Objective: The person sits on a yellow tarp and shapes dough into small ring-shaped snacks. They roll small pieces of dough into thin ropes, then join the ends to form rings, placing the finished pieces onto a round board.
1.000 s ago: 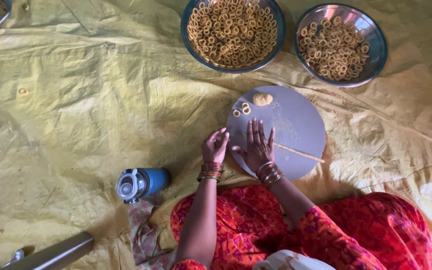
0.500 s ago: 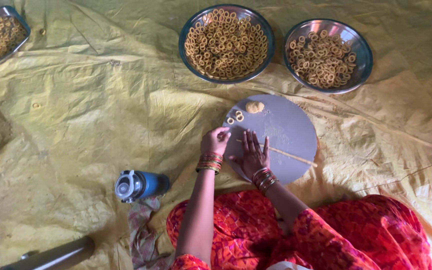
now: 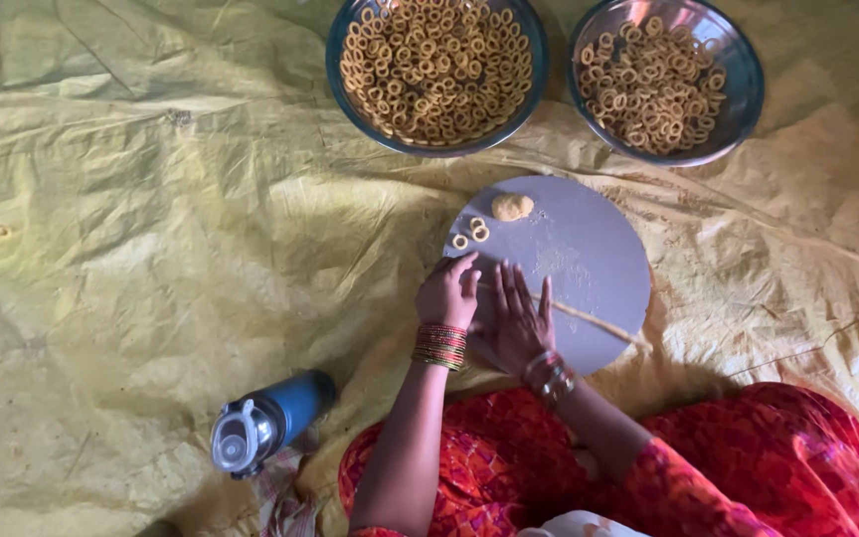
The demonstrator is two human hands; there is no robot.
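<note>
We see the left hand (image 3: pixel 446 292) pinching a thin dough rope (image 3: pixel 589 319), the right hand (image 3: pixel 519 320) flat across it on the round board (image 3: pixel 589 268), two ring-filled bowls (image 3: pixel 539 60) beyond, a blue bottle (image 3: pixel 268 422) nearby.

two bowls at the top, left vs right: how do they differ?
The left bowl has a blue-green wall and is heaped almost to the rim with dough rings; the right bowl is bare shiny metal and holds a thinner layer, with its inner wall showing. The left bowl's rings look paler and more tightly packed. Both are round, holding small ring-shaped pieces, on the yellow sheet.
</note>
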